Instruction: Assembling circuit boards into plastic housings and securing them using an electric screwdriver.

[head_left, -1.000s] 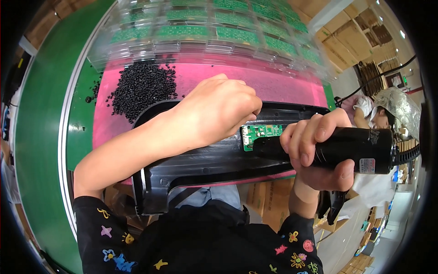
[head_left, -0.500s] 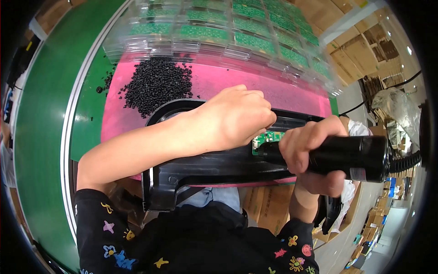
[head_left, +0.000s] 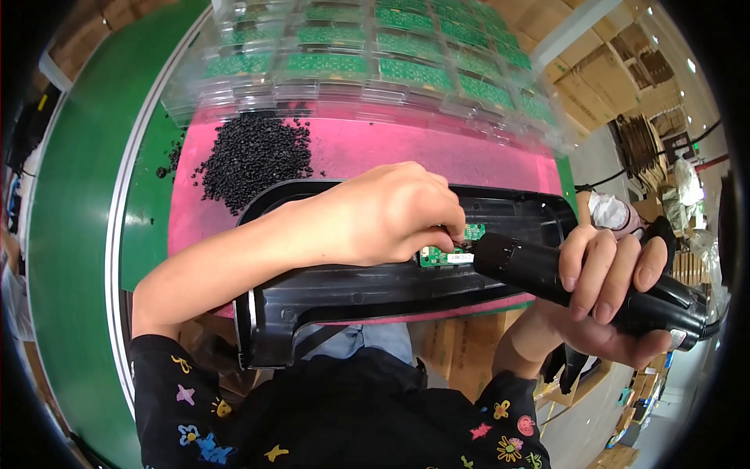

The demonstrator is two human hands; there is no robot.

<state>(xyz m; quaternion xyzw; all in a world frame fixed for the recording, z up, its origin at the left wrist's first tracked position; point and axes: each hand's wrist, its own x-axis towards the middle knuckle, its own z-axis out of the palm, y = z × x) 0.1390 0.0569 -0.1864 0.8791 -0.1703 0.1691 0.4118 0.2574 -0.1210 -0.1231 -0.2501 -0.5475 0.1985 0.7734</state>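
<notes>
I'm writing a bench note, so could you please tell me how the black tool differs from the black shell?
The black tool is a rounded barrel; the black shell is wide and shallow with a raised rim. The tool is held in the right hand, while the shell lies partly on the pink mat. Both are black.

The left hand [head_left: 402, 215] covers part of the board [head_left: 434, 259] under it; whatever it may pinch, I can't make out. The tip of the driver [head_left: 519, 263] is lost beside that hand, its middle behind the right hand [head_left: 608, 285], past which the cable [head_left: 710, 329] runs out of sight. Beyond the left hand, bits in the pile [head_left: 254, 160] are too small to tell and the trays [head_left: 328, 69] are cut off.
</notes>
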